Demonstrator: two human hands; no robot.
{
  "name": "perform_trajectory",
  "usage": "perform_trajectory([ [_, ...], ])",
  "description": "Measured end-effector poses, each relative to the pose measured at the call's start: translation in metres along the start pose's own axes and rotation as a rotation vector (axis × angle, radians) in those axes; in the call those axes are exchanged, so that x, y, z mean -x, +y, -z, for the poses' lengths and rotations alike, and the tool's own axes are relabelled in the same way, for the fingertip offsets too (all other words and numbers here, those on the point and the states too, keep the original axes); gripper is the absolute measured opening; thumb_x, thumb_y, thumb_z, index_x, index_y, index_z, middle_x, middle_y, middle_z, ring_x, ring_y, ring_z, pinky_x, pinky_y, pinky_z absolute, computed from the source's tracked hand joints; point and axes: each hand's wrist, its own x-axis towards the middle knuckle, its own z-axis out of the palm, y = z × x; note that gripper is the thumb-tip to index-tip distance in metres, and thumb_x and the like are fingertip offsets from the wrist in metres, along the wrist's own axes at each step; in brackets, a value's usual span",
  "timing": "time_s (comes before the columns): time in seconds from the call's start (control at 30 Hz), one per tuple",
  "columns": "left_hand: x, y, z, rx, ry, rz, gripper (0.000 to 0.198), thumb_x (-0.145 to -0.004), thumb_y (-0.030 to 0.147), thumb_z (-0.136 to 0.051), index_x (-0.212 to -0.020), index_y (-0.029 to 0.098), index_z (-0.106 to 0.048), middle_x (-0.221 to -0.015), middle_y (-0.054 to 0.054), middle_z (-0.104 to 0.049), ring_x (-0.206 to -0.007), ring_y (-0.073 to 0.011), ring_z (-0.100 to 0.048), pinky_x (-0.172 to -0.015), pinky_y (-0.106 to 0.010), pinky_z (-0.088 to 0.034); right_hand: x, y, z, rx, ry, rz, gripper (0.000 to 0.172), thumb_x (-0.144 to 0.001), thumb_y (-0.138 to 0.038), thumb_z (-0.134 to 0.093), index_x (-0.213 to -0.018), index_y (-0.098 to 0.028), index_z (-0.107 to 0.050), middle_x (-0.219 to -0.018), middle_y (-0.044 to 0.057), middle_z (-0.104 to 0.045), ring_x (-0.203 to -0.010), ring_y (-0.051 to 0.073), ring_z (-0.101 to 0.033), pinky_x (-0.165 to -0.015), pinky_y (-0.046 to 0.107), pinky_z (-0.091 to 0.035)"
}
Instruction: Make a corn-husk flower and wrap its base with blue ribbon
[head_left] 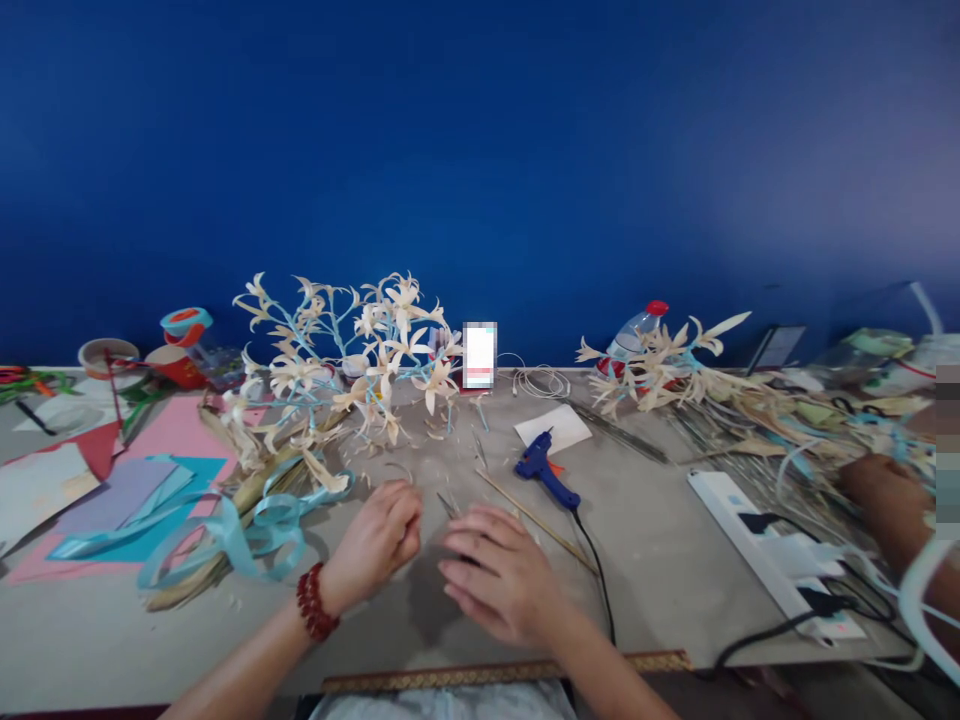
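My left hand (375, 540), with a red bead bracelet at the wrist, is curled into a loose fist on the grey table (645, 580); what its fingers pinch is too small to name. My right hand (499, 575) lies palm down beside it, fingers bent over something dark and thin on the table that I cannot make out. A small pale sliver (448, 505) pokes up between the two hands. Just beyond them lies a thin stick (536, 520), and a blue glue gun (546, 472) rests to the right of it.
A branch of cream paper flowers on blue stems (352, 370) with light blue ribbon (247, 530) lies left. Coloured paper sheets (112, 490) cover the far left. A white power strip (772, 555) and another person's arm (892, 505) are at right. A second flower bunch (660, 365) sits behind.
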Motion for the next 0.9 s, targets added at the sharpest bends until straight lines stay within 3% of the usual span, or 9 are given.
perform_trajectory([
  [0.07,0.006,-0.007,-0.003,0.059,0.007,0.123,0.021,-0.09,0.012,-0.038,-0.074,0.022,-0.046,-0.07,-0.001,-0.053,-0.066,-0.0181,-0.052,-0.061,-0.028,-0.042,0.001,0.002,0.007,-0.029,0.094,-0.076,0.022,-0.091,-0.021,-0.058,-0.111,-0.025,-0.066,-0.114,0.004,-0.072,-0.112,0.024,-0.06,-0.104,0.044,-0.044],
  [0.13,0.009,-0.007,-0.005,0.112,-0.004,0.21,0.025,-0.094,0.017,-0.037,-0.07,0.022,-0.043,-0.066,0.001,-0.05,-0.06,-0.0163,-0.049,-0.056,-0.026,-0.038,0.002,0.003,0.009,-0.087,0.159,-0.145,0.026,-0.091,-0.018,-0.057,-0.114,-0.024,-0.064,-0.114,0.006,-0.071,-0.109,0.023,-0.061,-0.099,0.042,-0.048],
  [0.23,0.005,0.001,-0.003,0.191,-0.01,0.224,0.028,-0.097,0.021,-0.039,-0.07,0.021,-0.044,-0.067,0.001,-0.05,-0.063,-0.0157,-0.048,-0.06,-0.026,-0.038,-0.001,-0.001,0.004,-0.202,0.18,-0.225,0.027,-0.092,-0.018,-0.055,-0.117,-0.024,-0.063,-0.116,0.007,-0.069,-0.104,0.021,-0.063,-0.092,0.038,-0.051],
  [0.33,0.0,0.009,0.001,0.335,0.007,0.177,0.021,-0.099,0.021,-0.039,-0.08,0.02,-0.049,-0.079,-0.003,-0.056,-0.076,-0.0171,-0.053,-0.07,-0.028,-0.042,-0.004,-0.005,-0.003,-0.348,0.206,-0.319,0.031,-0.092,-0.02,-0.056,-0.122,-0.026,-0.061,-0.12,0.008,-0.066,-0.108,0.023,-0.061,-0.096,0.039,-0.049],
  [0.47,0.004,0.011,0.006,0.474,-0.003,0.153,0.014,-0.1,0.018,-0.037,-0.094,0.021,-0.049,-0.092,-0.006,-0.057,-0.088,-0.0172,-0.055,-0.079,-0.03,-0.044,-0.003,-0.003,-0.012,-0.815,0.365,-0.536,0.032,-0.094,-0.03,-0.054,-0.127,-0.028,-0.057,-0.121,0.008,-0.063,-0.098,0.022,-0.063,-0.085,0.036,-0.055],
  [0.57,0.015,0.005,0.006,0.441,0.007,0.174,0.015,-0.1,0.018,-0.037,-0.09,0.021,-0.048,-0.087,-0.004,-0.056,-0.084,-0.0168,-0.053,-0.078,-0.03,-0.043,0.0,0.003,-0.017,-1.11,0.482,-0.668,0.033,-0.094,-0.039,-0.055,-0.125,-0.029,-0.059,-0.124,0.008,-0.061,-0.098,0.022,-0.062,-0.083,0.036,-0.055],
  [0.77,0.044,-0.008,0.014,0.2,0.155,0.242,0.031,-0.098,0.017,-0.04,-0.068,0.022,-0.037,-0.063,0.003,-0.042,-0.058,-0.0136,-0.042,-0.056,-0.027,-0.034,0.003,0.01,-0.024,-1.31,0.562,-0.737,0.039,-0.09,-0.049,-0.06,-0.121,-0.025,-0.064,-0.123,0.009,-0.063,-0.099,0.024,-0.061,-0.089,0.038,-0.051],
  [0.9,0.054,-0.02,0.027,0.028,0.145,0.178,0.015,-0.095,0.014,-0.046,-0.083,0.02,-0.052,-0.08,-0.003,-0.059,-0.078,-0.0176,-0.056,-0.072,-0.03,-0.044,-0.001,0.012,-0.026,-1.459,0.608,-0.742,0.04,-0.089,-0.052,-0.059,-0.115,-0.023,-0.068,-0.117,0.009,-0.066,-0.099,0.024,-0.061,-0.091,0.039,-0.049],
])
